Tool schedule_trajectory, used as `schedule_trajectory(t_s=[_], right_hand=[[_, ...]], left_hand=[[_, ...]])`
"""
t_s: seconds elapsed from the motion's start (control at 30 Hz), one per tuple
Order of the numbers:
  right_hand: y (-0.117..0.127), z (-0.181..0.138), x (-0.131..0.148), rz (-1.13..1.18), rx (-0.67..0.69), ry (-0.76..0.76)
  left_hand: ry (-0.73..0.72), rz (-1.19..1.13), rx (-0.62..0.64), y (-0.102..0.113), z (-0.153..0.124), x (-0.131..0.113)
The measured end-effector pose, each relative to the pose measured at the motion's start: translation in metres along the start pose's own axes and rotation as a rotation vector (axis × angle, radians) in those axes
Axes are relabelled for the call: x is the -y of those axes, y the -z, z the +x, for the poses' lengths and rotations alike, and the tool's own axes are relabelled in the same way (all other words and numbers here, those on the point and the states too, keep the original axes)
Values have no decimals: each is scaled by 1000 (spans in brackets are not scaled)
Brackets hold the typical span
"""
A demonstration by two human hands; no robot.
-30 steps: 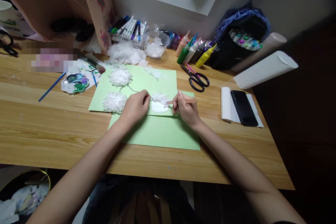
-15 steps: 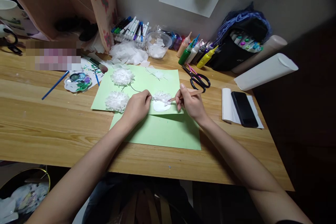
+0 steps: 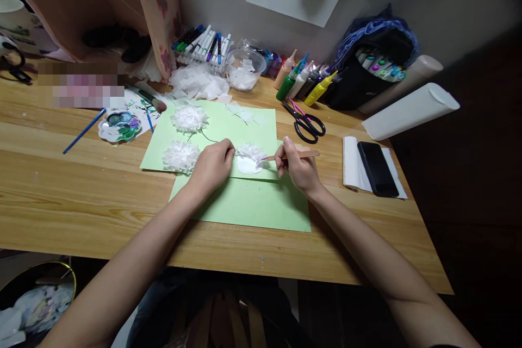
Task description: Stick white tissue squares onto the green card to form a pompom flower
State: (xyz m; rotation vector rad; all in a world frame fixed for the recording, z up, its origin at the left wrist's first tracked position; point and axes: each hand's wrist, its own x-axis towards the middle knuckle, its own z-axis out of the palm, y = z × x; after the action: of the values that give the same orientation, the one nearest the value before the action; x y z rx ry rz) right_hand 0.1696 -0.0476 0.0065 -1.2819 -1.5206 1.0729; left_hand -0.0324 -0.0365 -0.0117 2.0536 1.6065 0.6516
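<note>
A half-covered white paper flower (image 3: 250,159) lies on a light green sheet (image 3: 240,133), with ruffled tissue along its top and a smooth white lower half. My right hand (image 3: 297,163) is closed round a flat wooden craft stick (image 3: 308,154), whose tip meets the flower's right edge. On the left edge of the flower rests my left hand (image 3: 216,160), its fingers curled and thumb pressed in; whatever they pinch is hidden. Two fuller tissue flowers, an upper one (image 3: 189,117) and a lower one (image 3: 181,156), sit left on the sheet, near thin dark drawn lines.
A second green sheet (image 3: 248,204) lies underneath. Behind are torn white tissue (image 3: 199,81), a clear bowl (image 3: 245,69), paint bottles (image 3: 304,81) and black-handled scissors (image 3: 308,125). A phone (image 3: 377,168) lies on the right, a paint palette (image 3: 120,126) on the left.
My right hand has shifted slightly down, and the craft stick now lies more level, its tip at the flower's right edge. My left hand stays in place.
</note>
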Motion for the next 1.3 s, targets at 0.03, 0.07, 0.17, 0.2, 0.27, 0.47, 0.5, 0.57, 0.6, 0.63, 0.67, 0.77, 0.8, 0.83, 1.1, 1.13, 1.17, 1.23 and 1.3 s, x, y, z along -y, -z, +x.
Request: schedule_trajectory(t_s=[0.03, 0.07, 0.17, 0.2, 0.27, 0.47, 0.5, 0.57, 0.6, 0.63, 0.67, 0.77, 0.8, 0.83, 1.1, 1.13, 1.17, 1.23, 1.3], right_hand=[[0, 0, -1, -7, 7, 0], [-1, 0, -2, -18, 16, 0], [-3, 0, -5, -62, 38, 18], [-5, 0, -5, -83, 37, 35], [-7, 1, -5, -129, 31, 72], [-14, 16, -2, -152, -18, -14], [-15, 19, -1, -161, -23, -32], [-17, 25, 3, -197, -24, -53], [-18, 26, 4, -219, -24, -58], [-19, 27, 6, -242, -22, -57], [-20, 26, 7, -261, -16, -49], [-19, 20, 4, -234, -24, -12], [-17, 17, 0, -185, -39, -12], [-15, 14, -3, -120, -59, -23], [-4, 0, -24, 229, -143, -75], [-4, 0, -24, 236, -149, -65], [-4, -1, -25, 240, -154, -55], [-3, -3, -26, 243, -157, -36], [-3, -5, -28, 230, -149, -22]], left_hand=[[1, -1, 1, 0, 0, 0], [3, -2, 2, 0, 0, 0], [8, -4, 7, 0, 0, -1], [8, -5, 10, 0, 0, -1], [7, -5, 13, 0, 0, 0], [23, -14, 24, 1, -1, -2], [30, -21, 26, 0, -2, -4], [34, -25, 13, -2, -6, -10], [24, -22, -3, -4, -8, -13], [4, -18, -19, -6, -10, -17], [-18, -17, -30, -8, -12, -20], [-48, -24, -19, -14, -16, -24], [-48, -27, -10, -15, -16, -24], [-45, -28, -5, -17, -16, -24], [-30, 7, -12, -19, -14, -22], [-24, 4, -12, -19, -15, -22], [-19, -1, -11, -19, -15, -22], [-16, -11, -10, -20, -16, -22], [-23, -24, -12, -20, -16, -22]])
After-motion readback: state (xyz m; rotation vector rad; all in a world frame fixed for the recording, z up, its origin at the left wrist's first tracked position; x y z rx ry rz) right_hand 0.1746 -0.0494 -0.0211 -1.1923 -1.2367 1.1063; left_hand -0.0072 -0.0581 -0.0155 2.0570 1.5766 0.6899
